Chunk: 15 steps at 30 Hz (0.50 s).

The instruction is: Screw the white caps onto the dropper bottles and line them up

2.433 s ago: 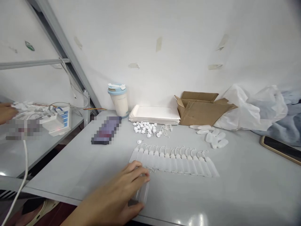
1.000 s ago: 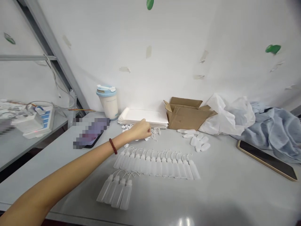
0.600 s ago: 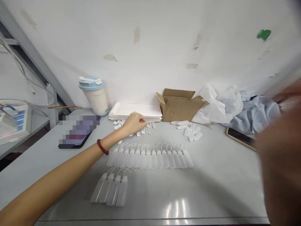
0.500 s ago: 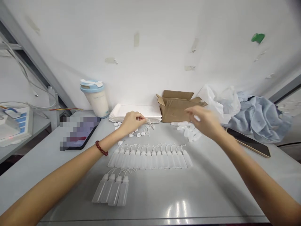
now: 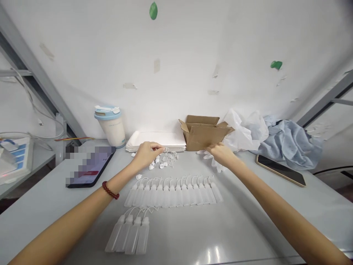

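My left hand (image 5: 148,153) is closed in a pinch at the back of the table, with a small white corded cap (image 5: 166,149) at its fingertips. Beneath and beside it lies a loose heap of white caps with cords (image 5: 168,159). My right hand (image 5: 221,154) reaches into a pile of loose translucent bottles (image 5: 217,166) in front of the cardboard box; its fingers are bent together, and what they grip is hidden. Nearer to me, a row of small translucent bottles (image 5: 172,195) with corded caps lies side by side. Several more capped bottles (image 5: 129,235) lie at front left.
Behind the hands are a stack of white sheets (image 5: 162,139) and an open cardboard box (image 5: 202,138). A cup (image 5: 111,127) and a phone (image 5: 92,167) are at left. At right lie plastic bags (image 5: 242,132), a blue cloth (image 5: 289,143) and another phone (image 5: 280,170).
My right hand has come down from in front of the box to the loose bottles. My left hand stays at the caps. The view has tilted up and turned slightly right.
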Tool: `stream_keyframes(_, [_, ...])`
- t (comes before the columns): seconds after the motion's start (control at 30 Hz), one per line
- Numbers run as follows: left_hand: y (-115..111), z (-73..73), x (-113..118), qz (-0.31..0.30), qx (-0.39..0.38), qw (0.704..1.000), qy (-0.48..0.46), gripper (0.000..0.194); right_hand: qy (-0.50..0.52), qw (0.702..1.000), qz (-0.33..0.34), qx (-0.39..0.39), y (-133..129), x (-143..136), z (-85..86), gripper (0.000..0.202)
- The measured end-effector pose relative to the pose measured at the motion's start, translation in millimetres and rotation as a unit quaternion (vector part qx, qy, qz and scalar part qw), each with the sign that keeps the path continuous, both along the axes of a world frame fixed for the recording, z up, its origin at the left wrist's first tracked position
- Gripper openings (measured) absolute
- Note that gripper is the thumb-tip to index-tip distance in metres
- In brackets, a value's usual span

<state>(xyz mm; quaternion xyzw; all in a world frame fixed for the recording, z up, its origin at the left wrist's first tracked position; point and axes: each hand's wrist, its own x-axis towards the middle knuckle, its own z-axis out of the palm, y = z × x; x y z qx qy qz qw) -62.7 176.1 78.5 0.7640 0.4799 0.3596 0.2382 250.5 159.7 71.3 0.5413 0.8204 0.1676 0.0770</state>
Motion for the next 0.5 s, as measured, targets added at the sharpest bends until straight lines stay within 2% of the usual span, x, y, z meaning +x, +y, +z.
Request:
stream_keyframes(0.13, [-3.9,5.6,-1.9,0.017,-0.001,1.0,-0.02,0.019,0.006,1.0,0.009,0.01,-1.0,4.6,-3.3,0.031])
stream_keyframes(0.27, [-22.0,10.9,-9.5,0.053,-0.012,0.996,-0.072,0.018,0.023,0.999,-0.005,0.039,-8.6,8.0,2.4,0.03])
stream_keyframes(0.33, [-33.9,11.5,-13.9,0.078,-0.018,0.991,-0.106,0.017,0.088,0.994,-0.003,0.062,-18.8,-1.1,6.5,0.028])
stream_keyframes(0.37, [-39.8,11.3,-15.5,0.088,-0.021,0.989,-0.119,0.017,0.175,0.982,0.015,0.07,-25.6,-9.9,7.8,0.026])
stream_keyframes(0.4, [-45.3,11.0,-16.3,0.095,-0.023,0.987,-0.128,0.016,0.284,0.955,0.041,0.078,-33.4,-21.4,8.4,0.023])
stream_keyframes(0.5, [-59.6,9.1,-13.6,0.1,-0.013,0.987,-0.126,0.015,0.499,0.857,0.127,0.011,-60.2,-64.9,4.4,0.023])
